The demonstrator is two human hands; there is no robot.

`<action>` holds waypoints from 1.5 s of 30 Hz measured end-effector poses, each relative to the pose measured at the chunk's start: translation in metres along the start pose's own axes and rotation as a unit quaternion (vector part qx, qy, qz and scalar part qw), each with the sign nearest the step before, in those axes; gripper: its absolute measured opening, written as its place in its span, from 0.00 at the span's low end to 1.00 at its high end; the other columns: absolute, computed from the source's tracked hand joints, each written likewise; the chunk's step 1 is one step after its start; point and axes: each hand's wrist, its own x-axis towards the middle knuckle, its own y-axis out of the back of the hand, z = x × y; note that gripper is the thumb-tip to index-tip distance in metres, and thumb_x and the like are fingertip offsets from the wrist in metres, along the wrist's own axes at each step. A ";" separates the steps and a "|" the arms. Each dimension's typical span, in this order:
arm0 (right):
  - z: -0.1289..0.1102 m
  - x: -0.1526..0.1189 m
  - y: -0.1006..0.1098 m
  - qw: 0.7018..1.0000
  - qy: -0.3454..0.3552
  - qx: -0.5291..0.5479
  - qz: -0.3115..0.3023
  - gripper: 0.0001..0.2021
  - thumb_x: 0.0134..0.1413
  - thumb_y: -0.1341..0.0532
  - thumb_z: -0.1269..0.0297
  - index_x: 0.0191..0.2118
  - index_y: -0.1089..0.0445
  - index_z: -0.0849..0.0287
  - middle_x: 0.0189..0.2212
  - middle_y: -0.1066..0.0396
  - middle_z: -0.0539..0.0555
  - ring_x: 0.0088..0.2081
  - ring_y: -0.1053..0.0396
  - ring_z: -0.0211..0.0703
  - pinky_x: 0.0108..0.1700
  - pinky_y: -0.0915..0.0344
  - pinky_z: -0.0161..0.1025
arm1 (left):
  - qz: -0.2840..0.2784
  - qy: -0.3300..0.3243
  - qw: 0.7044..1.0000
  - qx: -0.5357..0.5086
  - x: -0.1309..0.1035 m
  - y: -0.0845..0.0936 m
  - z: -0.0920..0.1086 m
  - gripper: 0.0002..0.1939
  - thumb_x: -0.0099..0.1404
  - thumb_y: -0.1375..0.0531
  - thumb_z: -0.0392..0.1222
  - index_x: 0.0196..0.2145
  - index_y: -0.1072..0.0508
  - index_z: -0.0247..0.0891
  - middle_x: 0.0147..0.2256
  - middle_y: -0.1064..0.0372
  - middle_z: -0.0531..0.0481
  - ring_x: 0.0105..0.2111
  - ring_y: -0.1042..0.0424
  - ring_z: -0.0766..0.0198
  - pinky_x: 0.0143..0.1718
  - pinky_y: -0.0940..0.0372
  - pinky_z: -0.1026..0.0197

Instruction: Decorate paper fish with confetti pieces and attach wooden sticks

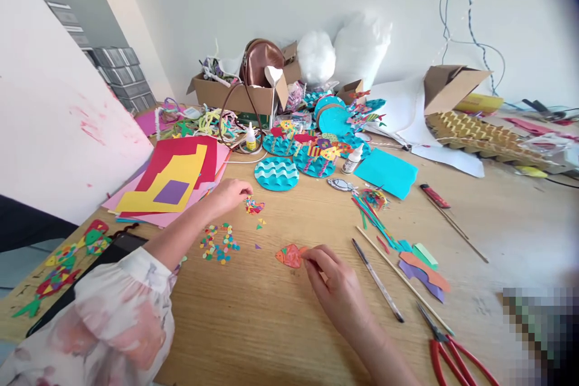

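An orange paper fish point(290, 256) lies on the wooden table in front of me. My right hand point(333, 282) pinches it by the tail between thumb and fingertips. At the edge of a small pile of multicoloured paper triangles point(255, 205) is my left hand point(231, 194), its fingertips pressed together; whatever they pinch is too small to make out. Nearer to me lies a scatter of round paper dots point(220, 245). A few loose triangles point(261, 224) sit between the pile and the fish.
To the right lie a pen point(377, 280), a wooden stick point(402, 277), red-handled scissors point(446, 347) and paper scraps point(423, 271). Coloured sheets point(149, 193) are stacked at left. Blue wavy discs point(276, 174), glue bottles point(352, 160) and a cardboard box point(253, 96) stand behind.
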 end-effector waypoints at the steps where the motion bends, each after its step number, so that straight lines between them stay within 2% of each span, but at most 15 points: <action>1: 0.002 -0.001 -0.001 1.000 0.004 0.002 0.014 0.09 0.56 0.50 0.72 0.32 0.34 0.58 0.28 0.31 0.53 0.30 0.33 0.36 0.30 0.38 0.31 | -0.003 0.002 1.000 -0.003 0.006 0.002 -0.003 0.11 0.56 0.47 0.32 0.33 0.26 0.38 0.33 0.26 0.52 0.33 0.30 0.65 0.34 0.39 0.67; 5: 0.009 -0.004 -0.004 0.999 0.017 0.006 0.047 0.08 0.56 0.50 0.71 0.34 0.34 0.58 0.29 0.31 0.53 0.30 0.33 0.36 0.30 0.37 0.31 | -0.008 0.020 1.000 -0.011 0.026 0.014 -0.013 0.16 0.56 0.51 0.30 0.38 0.27 0.36 0.31 0.27 0.51 0.30 0.29 0.68 0.30 0.39 0.69; 7: 0.010 -0.004 -0.006 0.998 0.019 0.008 0.052 0.08 0.56 0.49 0.71 0.33 0.34 0.59 0.28 0.32 0.53 0.29 0.33 0.36 0.30 0.37 0.30 | -0.033 0.013 0.999 -0.009 0.028 0.016 -0.013 0.15 0.55 0.50 0.30 0.36 0.27 0.35 0.26 0.28 0.53 0.25 0.30 0.69 0.26 0.40 0.70; 10: 0.011 -0.004 -0.008 0.998 0.021 0.013 0.052 0.07 0.56 0.49 0.72 0.32 0.34 0.59 0.27 0.32 0.52 0.29 0.33 0.35 0.30 0.37 0.30 | -0.092 -0.028 0.995 0.002 0.022 0.010 -0.004 0.10 0.51 0.45 0.30 0.29 0.25 0.38 0.22 0.29 0.56 0.22 0.32 0.69 0.24 0.42 0.71; 13: 0.011 -0.004 -0.008 0.998 0.025 0.016 0.050 0.08 0.56 0.49 0.72 0.32 0.33 0.59 0.28 0.31 0.53 0.29 0.33 0.35 0.30 0.37 0.30 | -0.126 -0.074 0.989 0.022 0.012 -0.001 0.006 0.10 0.50 0.43 0.29 0.26 0.26 0.40 0.24 0.28 0.56 0.26 0.32 0.69 0.25 0.44 0.71; 20: 0.011 -0.005 -0.008 0.999 0.020 0.021 0.042 0.09 0.56 0.50 0.71 0.32 0.33 0.58 0.27 0.31 0.53 0.29 0.33 0.36 0.30 0.37 0.30 | -0.098 -0.136 0.982 0.083 0.003 -0.023 0.009 0.08 0.54 0.45 0.31 0.31 0.29 0.39 0.34 0.30 0.51 0.35 0.32 0.64 0.35 0.41 0.66; 23: 0.011 -0.005 -0.008 0.999 0.020 0.026 0.036 0.09 0.56 0.50 0.72 0.32 0.33 0.58 0.27 0.31 0.53 0.29 0.33 0.36 0.30 0.37 0.30 | -0.079 -0.144 0.981 0.103 0.002 -0.030 0.007 0.09 0.56 0.47 0.30 0.31 0.30 0.38 0.35 0.32 0.49 0.37 0.33 0.62 0.38 0.41 0.64; 33: 0.011 -0.005 -0.007 0.999 0.021 0.034 0.035 0.08 0.55 0.49 0.73 0.32 0.33 0.59 0.27 0.32 0.53 0.30 0.33 0.36 0.31 0.37 0.30 | -0.056 -0.127 0.985 0.101 0.002 -0.036 0.009 0.10 0.55 0.48 0.27 0.30 0.30 0.37 0.35 0.30 0.47 0.38 0.33 0.60 0.39 0.41 0.62; 37: 0.012 -0.006 -0.007 0.999 0.018 0.034 0.031 0.08 0.55 0.49 0.73 0.32 0.33 0.59 0.28 0.32 0.53 0.30 0.34 0.36 0.31 0.38 0.30 | -0.050 -0.098 0.992 0.064 0.006 -0.035 0.006 0.09 0.55 0.48 0.28 0.27 0.30 0.37 0.32 0.29 0.50 0.34 0.32 0.63 0.33 0.43 0.65; 45: 0.013 -0.005 -0.008 0.999 0.019 0.037 0.030 0.08 0.55 0.49 0.73 0.32 0.34 0.59 0.28 0.32 0.53 0.30 0.34 0.36 0.31 0.38 0.30 | -0.023 -0.014 0.999 -0.035 0.011 -0.023 -0.005 0.04 0.54 0.45 0.37 0.26 0.31 0.37 0.23 0.33 0.55 0.24 0.35 0.67 0.25 0.47 0.66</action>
